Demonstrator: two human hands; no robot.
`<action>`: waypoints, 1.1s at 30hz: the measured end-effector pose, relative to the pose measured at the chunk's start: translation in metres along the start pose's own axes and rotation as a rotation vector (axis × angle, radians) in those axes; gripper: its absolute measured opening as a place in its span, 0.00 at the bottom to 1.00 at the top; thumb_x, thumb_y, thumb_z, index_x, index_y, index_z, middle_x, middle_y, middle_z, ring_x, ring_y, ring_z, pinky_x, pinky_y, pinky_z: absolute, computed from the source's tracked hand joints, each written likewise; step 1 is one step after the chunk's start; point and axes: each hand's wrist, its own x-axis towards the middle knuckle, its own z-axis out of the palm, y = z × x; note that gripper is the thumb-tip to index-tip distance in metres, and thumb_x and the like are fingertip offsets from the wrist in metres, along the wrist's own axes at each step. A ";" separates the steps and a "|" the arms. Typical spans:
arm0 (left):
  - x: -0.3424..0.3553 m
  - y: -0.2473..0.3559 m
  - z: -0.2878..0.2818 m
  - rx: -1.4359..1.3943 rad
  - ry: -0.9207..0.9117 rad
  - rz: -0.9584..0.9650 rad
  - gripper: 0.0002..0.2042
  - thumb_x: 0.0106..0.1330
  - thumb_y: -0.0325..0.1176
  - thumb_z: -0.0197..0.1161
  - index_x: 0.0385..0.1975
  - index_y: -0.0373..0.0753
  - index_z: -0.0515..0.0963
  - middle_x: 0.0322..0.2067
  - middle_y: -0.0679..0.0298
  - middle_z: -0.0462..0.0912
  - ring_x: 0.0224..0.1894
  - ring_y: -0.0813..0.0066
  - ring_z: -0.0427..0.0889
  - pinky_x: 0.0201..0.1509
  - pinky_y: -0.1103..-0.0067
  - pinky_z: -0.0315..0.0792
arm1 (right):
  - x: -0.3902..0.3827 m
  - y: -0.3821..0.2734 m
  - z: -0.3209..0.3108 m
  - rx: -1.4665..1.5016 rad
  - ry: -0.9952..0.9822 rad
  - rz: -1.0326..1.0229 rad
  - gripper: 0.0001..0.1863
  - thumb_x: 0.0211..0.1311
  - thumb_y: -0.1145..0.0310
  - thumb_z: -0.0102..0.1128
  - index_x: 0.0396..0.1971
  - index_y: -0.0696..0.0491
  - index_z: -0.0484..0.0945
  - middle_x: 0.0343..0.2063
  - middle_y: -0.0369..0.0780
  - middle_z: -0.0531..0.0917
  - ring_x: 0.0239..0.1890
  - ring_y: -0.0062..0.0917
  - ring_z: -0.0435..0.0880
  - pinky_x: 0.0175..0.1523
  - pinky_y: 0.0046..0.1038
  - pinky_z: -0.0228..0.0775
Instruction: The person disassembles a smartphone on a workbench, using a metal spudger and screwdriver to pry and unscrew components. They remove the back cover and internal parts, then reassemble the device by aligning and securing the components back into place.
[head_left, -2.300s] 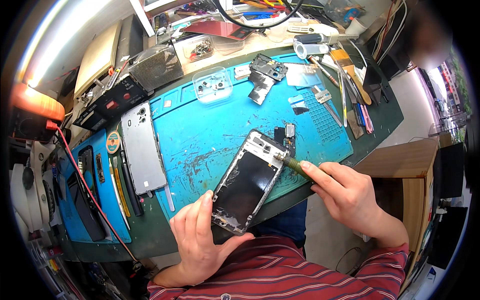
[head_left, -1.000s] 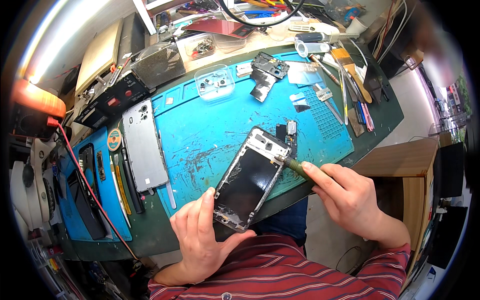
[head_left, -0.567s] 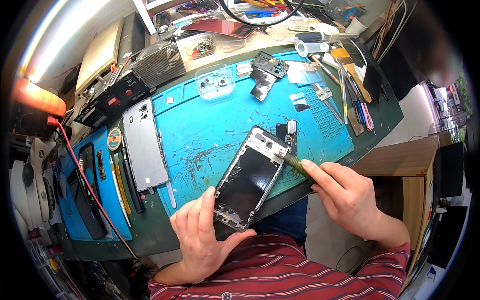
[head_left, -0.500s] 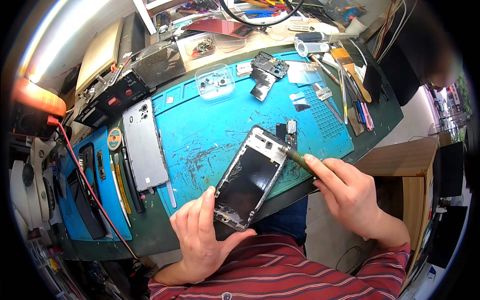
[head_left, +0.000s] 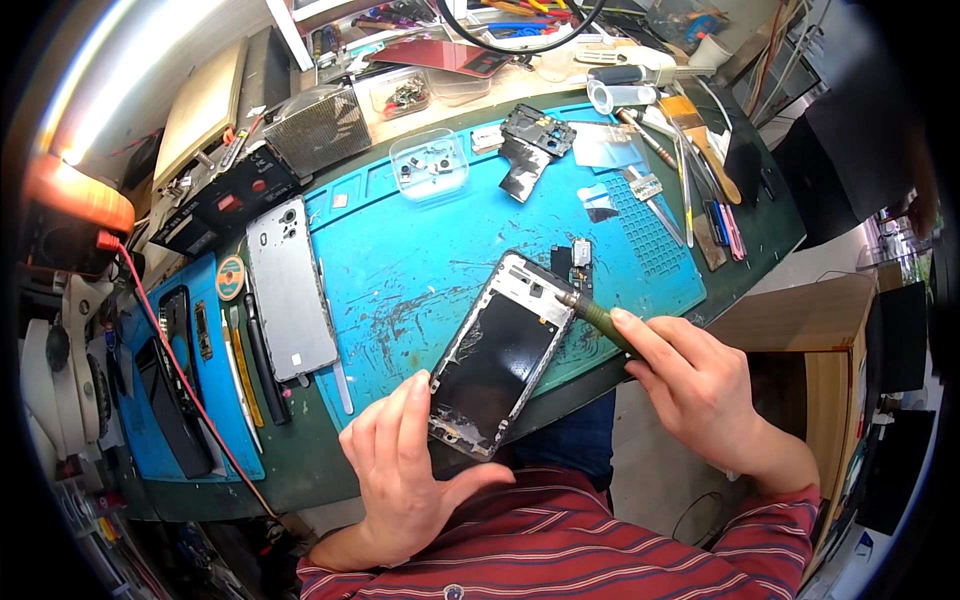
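Observation:
My left hand (head_left: 395,465) steadies a phone frame (head_left: 492,372), its fingers along the left edge and its thumb stretched out by the lower end. The frame is tilted on the near edge of the blue mat, with a black middle and bare silvery edges. My right hand (head_left: 690,385) grips a green-handled tool (head_left: 604,322) with a metal collar. Its tip meets the frame's upper right edge; the exact tip is too small to make out. Just beyond lies a small dark phone part (head_left: 575,265) with a silvery piece.
On the blue mat (head_left: 390,270) are a clear box (head_left: 430,165) of small parts and a black phone part (head_left: 535,145). A grey phone back (head_left: 290,290) lies left. Brushes and tweezers (head_left: 687,190) lie far right. A person (head_left: 860,150) stands beyond the table's right side.
The phone frame has shifted very slightly, and my left thumb now stands a little apart from its lower end. My right hand stays in place. The person at upper right has moved.

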 end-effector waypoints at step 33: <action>-0.020 -0.040 -0.033 -0.195 0.306 0.342 0.10 0.75 0.31 0.61 0.31 0.41 0.71 0.28 0.64 0.72 0.29 0.70 0.70 0.35 0.73 0.67 | -0.029 -0.018 -0.021 0.339 -0.188 -0.333 0.32 0.49 0.74 0.69 0.58 0.41 0.88 0.34 0.30 0.84 0.22 0.19 0.79 0.22 0.22 0.70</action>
